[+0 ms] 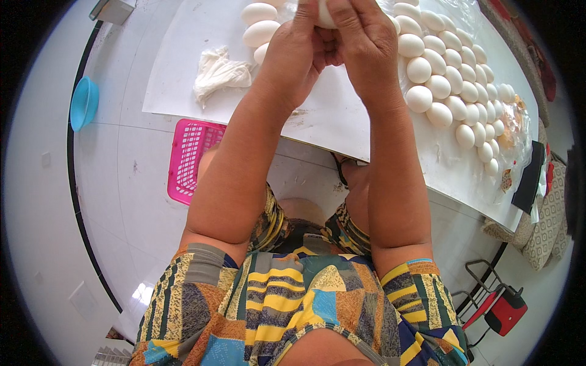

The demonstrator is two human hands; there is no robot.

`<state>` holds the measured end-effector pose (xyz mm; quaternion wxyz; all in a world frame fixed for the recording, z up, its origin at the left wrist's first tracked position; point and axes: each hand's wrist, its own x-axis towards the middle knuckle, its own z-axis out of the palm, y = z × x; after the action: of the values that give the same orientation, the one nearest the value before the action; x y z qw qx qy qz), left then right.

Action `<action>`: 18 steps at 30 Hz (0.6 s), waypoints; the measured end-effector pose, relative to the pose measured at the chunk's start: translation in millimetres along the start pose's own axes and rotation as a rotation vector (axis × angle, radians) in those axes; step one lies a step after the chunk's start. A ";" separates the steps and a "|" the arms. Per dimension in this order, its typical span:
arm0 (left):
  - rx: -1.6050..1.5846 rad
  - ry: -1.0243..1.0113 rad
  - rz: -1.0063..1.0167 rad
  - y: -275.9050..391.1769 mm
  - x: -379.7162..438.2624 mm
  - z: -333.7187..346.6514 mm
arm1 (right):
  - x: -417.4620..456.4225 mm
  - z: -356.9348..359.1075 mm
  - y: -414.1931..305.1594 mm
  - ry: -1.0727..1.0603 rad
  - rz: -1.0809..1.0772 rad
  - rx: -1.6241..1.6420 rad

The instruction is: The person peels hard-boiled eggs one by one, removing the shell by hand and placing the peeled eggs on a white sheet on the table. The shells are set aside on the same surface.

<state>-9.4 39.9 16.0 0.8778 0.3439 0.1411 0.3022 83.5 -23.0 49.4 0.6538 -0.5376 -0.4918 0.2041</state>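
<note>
At the top edge of the view, my left hand (295,55) and my right hand (368,50) are together around one white egg (325,16), above the white table (329,110). Part of the egg is hidden by my fingers and by the picture's edge. Left of my left hand lie several white eggs (259,13), and a crumpled white cloth (220,75) rests nearer the table's front edge. To the right of my right hand, many white eggs (438,87) lie close together in rows on the table.
Clear plastic wrap (519,132) and a black object (529,176) are at the table's right end. A pink plastic basket (183,160) is below the table's front left edge. Farther left is a blue basin (84,104). A red and black object with a metal frame (506,311) stands lower right.
</note>
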 end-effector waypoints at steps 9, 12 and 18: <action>0.402 0.125 0.049 1.1 -4.3 -2.9 | 1.5 -5.2 -2.4 0.076 -0.073 -0.217; 0.436 0.020 0.108 3.3 -3.7 -4.4 | 1.3 -9.8 -11.9 0.070 0.116 -0.107; 0.100 0.166 0.085 2.1 0.2 3.7 | -0.6 -6.3 -16.5 0.055 0.069 -0.121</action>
<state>-8.5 39.3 20.1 0.8311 0.3669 0.2136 0.3593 84.4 -32.2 64.5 0.6258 -0.5981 -0.4665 0.1816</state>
